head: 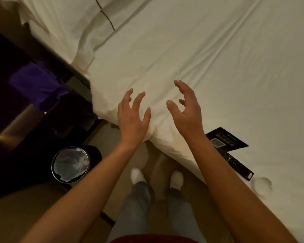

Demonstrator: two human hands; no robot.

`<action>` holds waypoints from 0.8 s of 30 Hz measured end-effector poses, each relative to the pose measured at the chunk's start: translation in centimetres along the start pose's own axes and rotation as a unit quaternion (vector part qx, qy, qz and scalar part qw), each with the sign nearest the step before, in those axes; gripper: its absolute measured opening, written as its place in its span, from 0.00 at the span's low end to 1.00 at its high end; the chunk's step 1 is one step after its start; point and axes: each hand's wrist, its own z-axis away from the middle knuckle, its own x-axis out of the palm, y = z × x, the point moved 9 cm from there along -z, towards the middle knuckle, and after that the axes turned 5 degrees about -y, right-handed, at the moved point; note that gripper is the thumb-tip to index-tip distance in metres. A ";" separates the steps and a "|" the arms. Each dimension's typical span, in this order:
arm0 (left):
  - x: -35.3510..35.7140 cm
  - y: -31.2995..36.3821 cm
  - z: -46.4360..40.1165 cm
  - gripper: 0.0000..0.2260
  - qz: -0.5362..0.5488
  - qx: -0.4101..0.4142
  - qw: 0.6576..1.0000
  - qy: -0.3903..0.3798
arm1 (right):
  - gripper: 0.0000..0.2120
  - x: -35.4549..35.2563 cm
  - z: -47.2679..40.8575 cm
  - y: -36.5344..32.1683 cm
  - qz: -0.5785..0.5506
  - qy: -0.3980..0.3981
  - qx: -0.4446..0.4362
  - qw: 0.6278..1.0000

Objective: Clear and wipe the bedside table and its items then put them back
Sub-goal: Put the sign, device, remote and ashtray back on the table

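Head view, looking down at a bed with a creased white sheet filling the right and far field. Both hands hover over its near corner, left hand and right hand with fingers spread and holding nothing. A black card and a remote control lie touching on the sheet at right. The dark bench stands at left, a purple cloth on it; a lined waste bin sits on the tan floor near it.
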 end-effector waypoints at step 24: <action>19.3 17.4 4.9 0.15 -0.050 0.197 0.968 -0.148 | 0.20 -24.1 12.1 15.6 -0.017 0.206 0.085 0.975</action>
